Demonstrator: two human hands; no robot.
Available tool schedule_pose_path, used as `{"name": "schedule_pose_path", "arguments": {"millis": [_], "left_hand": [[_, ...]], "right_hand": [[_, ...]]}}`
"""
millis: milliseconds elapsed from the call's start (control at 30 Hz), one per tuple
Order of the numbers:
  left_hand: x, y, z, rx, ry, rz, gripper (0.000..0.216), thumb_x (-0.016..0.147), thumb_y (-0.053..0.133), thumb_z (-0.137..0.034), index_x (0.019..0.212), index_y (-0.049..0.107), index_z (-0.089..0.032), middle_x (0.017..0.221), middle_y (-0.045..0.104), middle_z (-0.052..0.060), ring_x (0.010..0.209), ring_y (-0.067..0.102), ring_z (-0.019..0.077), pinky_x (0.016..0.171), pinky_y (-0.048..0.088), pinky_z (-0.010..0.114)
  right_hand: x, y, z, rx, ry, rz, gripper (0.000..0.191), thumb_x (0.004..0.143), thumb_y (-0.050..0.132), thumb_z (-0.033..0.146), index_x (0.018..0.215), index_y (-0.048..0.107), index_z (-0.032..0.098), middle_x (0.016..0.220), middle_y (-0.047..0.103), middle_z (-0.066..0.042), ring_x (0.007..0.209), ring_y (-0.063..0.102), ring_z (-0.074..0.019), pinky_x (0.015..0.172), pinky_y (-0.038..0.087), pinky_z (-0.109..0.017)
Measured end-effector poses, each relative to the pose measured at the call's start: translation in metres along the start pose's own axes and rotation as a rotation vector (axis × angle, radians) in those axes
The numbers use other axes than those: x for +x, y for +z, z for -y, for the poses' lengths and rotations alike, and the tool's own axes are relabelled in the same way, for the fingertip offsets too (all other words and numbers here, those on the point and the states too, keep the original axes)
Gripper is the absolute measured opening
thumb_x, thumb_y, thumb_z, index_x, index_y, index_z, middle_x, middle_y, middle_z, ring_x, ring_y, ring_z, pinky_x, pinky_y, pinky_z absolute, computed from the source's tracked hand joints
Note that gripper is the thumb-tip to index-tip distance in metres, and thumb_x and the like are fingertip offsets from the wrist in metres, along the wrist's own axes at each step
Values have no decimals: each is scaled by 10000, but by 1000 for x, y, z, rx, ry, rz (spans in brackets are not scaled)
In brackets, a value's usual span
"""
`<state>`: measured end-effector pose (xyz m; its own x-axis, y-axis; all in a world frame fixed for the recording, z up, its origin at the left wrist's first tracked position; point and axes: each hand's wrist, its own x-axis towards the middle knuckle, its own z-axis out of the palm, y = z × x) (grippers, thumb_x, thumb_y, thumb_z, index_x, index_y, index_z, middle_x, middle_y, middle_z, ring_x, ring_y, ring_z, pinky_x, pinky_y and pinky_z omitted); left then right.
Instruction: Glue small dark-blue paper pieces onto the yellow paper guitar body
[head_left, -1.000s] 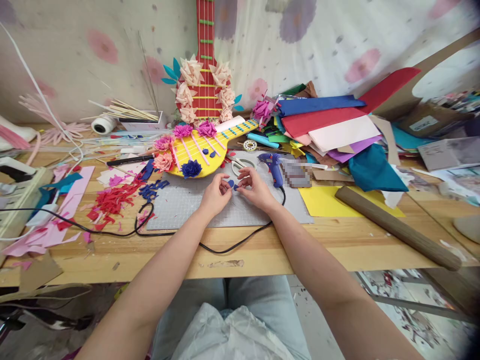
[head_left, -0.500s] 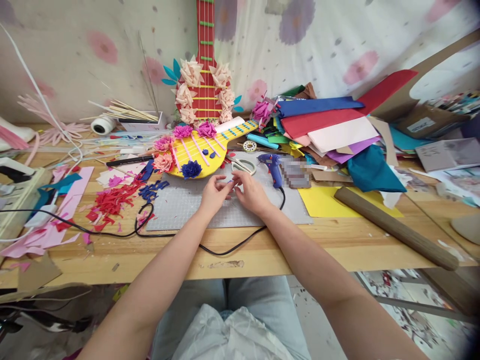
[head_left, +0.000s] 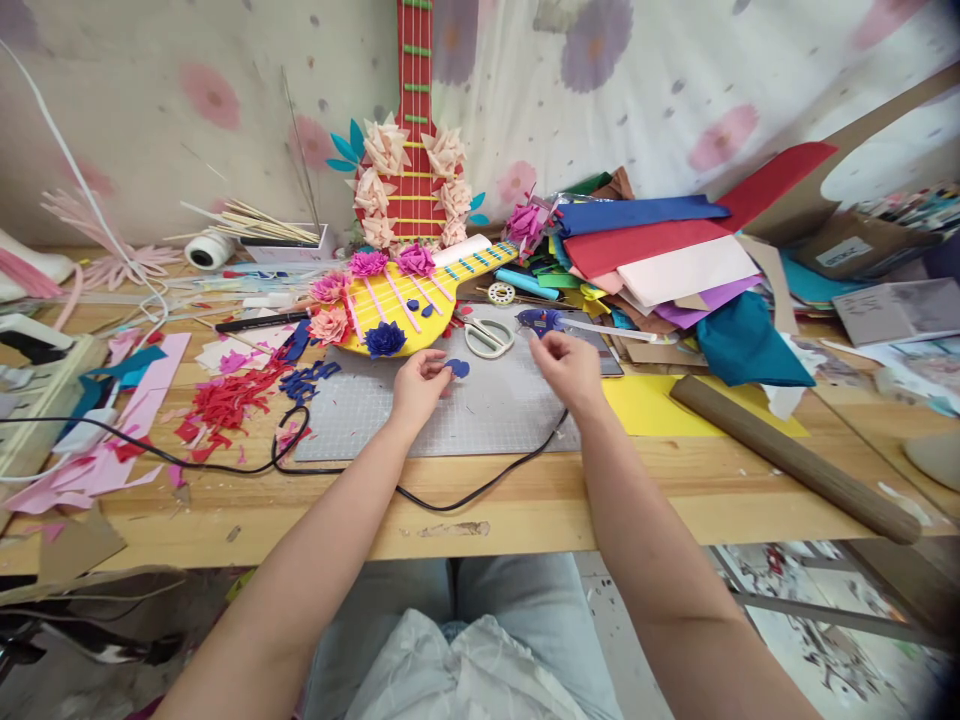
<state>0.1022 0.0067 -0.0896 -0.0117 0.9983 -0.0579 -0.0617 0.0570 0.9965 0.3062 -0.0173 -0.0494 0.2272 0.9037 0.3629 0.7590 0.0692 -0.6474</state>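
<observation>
My left hand pinches a small dark blue petal-shaped piece above the grey cutting mat. At the blue hot glue gun, my right hand has its fingers curled over the handle, which they hide. A glue stick juts from the back of the gun. Between my hands, a little farther off, lie scissors with pale handles. Just beyond my left hand rests a yellow guitar-shaped craft bearing paper flowers, among them a dark blue one.
A red guitar-shaped craft stands against the curtain. Coloured paper is piled back right, with a brown roll nearer. Red scraps lie left. The black cord crosses the table's front.
My hands were close together over the mat and have come apart. The right has moved right to the glue gun's handle; the left keeps a blue piece, which now shows clearly.
</observation>
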Motion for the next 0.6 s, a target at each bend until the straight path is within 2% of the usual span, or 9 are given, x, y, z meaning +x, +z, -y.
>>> {"name": "schedule_pose_path", "arguments": {"millis": [67,133,233,300,367,533,600], "left_hand": [[0,0,-1,10,6,4,221,649,649,-169,861,590,-147,706,636,23,658,642,155,467,504,217],[0,0,-1,22,8,8,198,637,662,-173,825,606,-147,703,637,25,649,632,148,476,503,218],[1,1,0,45,20,7,169,621,674,-166,782,624,-147,681,636,17,623,611,131,494,503,218],[1,0,2,60,39,6,153,620,677,-169,765,636,-146,662,633,11,602,595,122,497,501,220],[2,-2,3,70,53,5,147,627,677,-188,766,653,-147,658,637,10,591,589,119,491,494,217],[6,-7,4,87,9,-42,184,633,688,-247,786,681,-145,646,652,27,611,614,144,425,440,195],[7,-8,4,68,-11,-56,183,628,694,-251,774,679,-142,657,658,32,618,624,147,412,434,186]], "right_hand": [[7,-17,-12,-128,162,17,429,755,512,531,496,435,196,459,441,15,506,435,-127,525,307,-264],[13,-22,-24,-192,249,24,457,682,565,618,531,470,197,492,481,5,523,446,-140,535,318,-272],[20,-9,-37,-170,186,-53,478,616,619,640,744,574,182,699,602,-53,657,521,-186,615,386,-303],[25,7,-42,-152,89,-77,515,631,616,622,857,597,159,864,629,-114,812,549,-231,713,418,-346],[30,22,-44,-156,90,-61,502,666,604,580,904,604,138,950,628,-150,908,549,-260,786,421,-379],[35,33,-44,-105,264,-31,367,732,571,454,886,621,125,941,648,-164,906,582,-277,806,425,-391],[33,30,-42,-26,289,-89,369,720,576,473,847,623,130,882,655,-157,865,591,-275,779,433,-391]]}}
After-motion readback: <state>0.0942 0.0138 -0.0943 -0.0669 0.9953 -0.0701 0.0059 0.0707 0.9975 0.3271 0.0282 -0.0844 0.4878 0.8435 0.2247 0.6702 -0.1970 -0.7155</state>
